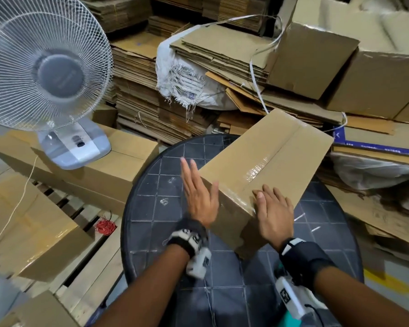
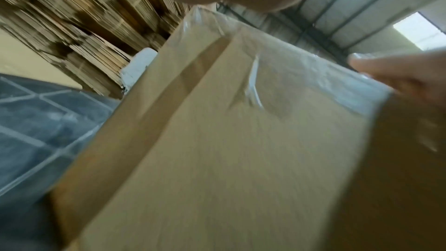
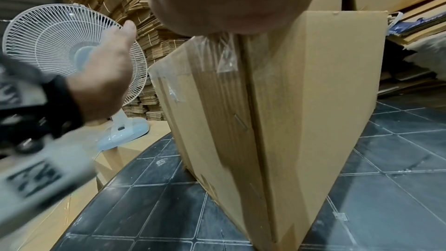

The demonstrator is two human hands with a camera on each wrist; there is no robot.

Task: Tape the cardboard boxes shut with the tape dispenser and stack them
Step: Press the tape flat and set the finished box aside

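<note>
A long cardboard box (image 1: pixel 269 156) lies aslant on the round dark table (image 1: pixel 165 208), its top seam covered with clear tape (image 1: pixel 257 168). My right hand (image 1: pixel 274 208) rests flat on the near end of the top, fingers straight over the tape that wraps the edge. My left hand (image 1: pixel 198 192) is flat with straight fingers, palm turned to the box's left side, close beside it. The right wrist view shows the box end (image 3: pixel 301 102) with the tape tail, and the left hand (image 3: pixel 106 75) apart from it. No tape dispenser is in view.
A white fan (image 1: pixel 43 74) stands on a closed box (image 1: pixel 128 161) left of the table. More taped boxes (image 1: pixel 28 220) sit on a wooden pallet at the near left, by red rubber bands (image 1: pixel 105 226). Flat cardboard stacks (image 1: pixel 139 102) and boxes (image 1: pixel 376 79) crowd the back and right.
</note>
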